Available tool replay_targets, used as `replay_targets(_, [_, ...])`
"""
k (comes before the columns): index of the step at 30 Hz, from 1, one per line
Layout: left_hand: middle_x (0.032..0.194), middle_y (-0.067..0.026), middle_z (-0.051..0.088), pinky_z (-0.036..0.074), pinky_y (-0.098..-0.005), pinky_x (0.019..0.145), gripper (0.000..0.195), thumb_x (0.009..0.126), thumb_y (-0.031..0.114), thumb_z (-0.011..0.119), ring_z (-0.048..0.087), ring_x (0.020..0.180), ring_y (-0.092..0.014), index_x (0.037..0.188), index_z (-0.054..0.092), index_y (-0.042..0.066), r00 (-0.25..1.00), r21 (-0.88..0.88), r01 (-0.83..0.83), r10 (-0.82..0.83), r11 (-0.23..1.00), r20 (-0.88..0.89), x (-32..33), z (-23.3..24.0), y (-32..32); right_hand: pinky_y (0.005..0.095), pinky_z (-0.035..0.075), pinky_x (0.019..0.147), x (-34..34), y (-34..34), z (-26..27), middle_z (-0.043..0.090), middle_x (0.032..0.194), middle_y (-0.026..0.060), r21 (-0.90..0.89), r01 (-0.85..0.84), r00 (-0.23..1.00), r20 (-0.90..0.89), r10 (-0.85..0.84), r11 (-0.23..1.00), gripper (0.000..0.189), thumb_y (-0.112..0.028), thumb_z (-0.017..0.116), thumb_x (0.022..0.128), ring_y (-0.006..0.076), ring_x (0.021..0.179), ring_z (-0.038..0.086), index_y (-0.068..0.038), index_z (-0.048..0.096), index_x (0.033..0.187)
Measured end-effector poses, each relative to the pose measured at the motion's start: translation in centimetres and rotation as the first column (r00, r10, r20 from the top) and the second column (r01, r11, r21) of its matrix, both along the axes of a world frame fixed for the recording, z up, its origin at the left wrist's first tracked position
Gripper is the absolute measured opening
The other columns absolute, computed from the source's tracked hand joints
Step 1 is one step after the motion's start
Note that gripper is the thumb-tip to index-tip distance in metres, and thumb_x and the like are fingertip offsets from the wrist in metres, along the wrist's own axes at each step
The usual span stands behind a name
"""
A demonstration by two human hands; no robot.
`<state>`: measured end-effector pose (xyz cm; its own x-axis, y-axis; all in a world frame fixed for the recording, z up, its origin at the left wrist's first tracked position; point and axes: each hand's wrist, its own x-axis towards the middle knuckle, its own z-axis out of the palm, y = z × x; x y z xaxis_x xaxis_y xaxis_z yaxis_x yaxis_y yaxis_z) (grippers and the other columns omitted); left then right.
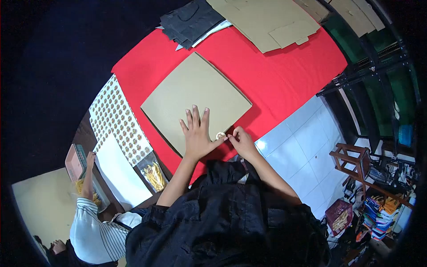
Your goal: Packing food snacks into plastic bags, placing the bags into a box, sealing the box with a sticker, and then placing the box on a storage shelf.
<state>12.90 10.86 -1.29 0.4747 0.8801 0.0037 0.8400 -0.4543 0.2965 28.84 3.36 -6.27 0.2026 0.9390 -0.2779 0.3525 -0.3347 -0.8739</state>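
A flat, closed brown cardboard box [196, 90] lies on a red tablecloth [267, 83] in front of me. My left hand [198, 138] rests spread on its lid, with the thumb at a small round sticker [220, 136] near the box's near corner. Just right of that corner is my right hand [241, 142], its thumb and forefinger close to my left thumb tip. Whether the right fingertips pinch anything is too small to tell. Sheets of round printed stickers [116, 116] lie left of the box.
Black paper bags [190, 21] and flat cardboard [267, 20] lie at the far side. A bag of yellow items [154, 175] and a white sheet [116, 170] are at left, where a co-worker's hand [90, 158] reaches. A wooden stool [352, 160] stands at right on the tiled floor.
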Motion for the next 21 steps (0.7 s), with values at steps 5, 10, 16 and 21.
replay_targets(5, [0.143,-0.0268,0.014,0.010,-0.0668,0.097,0.095,0.061,0.052,0.063,0.012,0.131,-0.049,0.138,0.027,0.009,1.000,0.024,-0.013,0.013,1.000,-0.024,-0.3,-0.7,-0.1,0.0336,0.036,0.048,-0.7,0.4,1.3,0.050,0.051,0.0133,-0.023,-0.017,0.996,-0.087,0.015,1.000,0.033,-0.027,0.062,0.082,0.0161,0.047,0.047,0.003,0.056,0.068])
replay_targets(10, [0.144,-0.0263,0.012,0.009,-0.0670,0.098,0.093,0.061,0.050,0.062,0.011,0.131,-0.048,0.138,0.027,0.010,1.000,0.008,-0.015,0.015,1.000,-0.021,-0.3,-1.1,-0.2,0.0303,0.034,0.045,-1.1,1.6,-0.4,0.049,0.049,0.0095,-0.034,-0.083,0.988,-0.133,0.078,0.996,0.039,-0.034,0.063,0.081,0.0120,0.047,0.047,0.001,0.057,0.066])
replay_targets(16, [0.144,-0.0257,0.010,0.009,-0.0671,0.098,0.096,0.059,0.047,0.065,0.008,0.132,-0.046,0.139,0.026,0.011,1.000,-0.047,-0.023,0.022,0.999,-0.018,-0.5,-1.2,0.3,0.0234,0.036,0.047,0.4,3.0,0.5,0.055,0.055,0.0019,-0.294,-0.124,0.897,-0.442,-0.020,0.948,0.040,-0.038,0.061,0.083,0.0078,0.050,0.050,-0.001,0.059,0.066])
replay_targets(21, [0.143,-0.0284,0.010,0.007,-0.0652,0.100,0.097,0.058,0.040,0.071,0.006,0.131,-0.049,0.139,0.025,0.013,0.996,-0.137,0.085,-0.080,0.987,0.041,-1.2,1.1,0.7,0.0211,0.035,0.049,6.3,4.0,-0.4,0.051,0.058,-0.0001,0.001,0.288,0.955,-0.081,-0.287,0.958,0.034,-0.034,0.060,0.085,0.0064,0.054,0.048,-0.004,0.053,0.069])
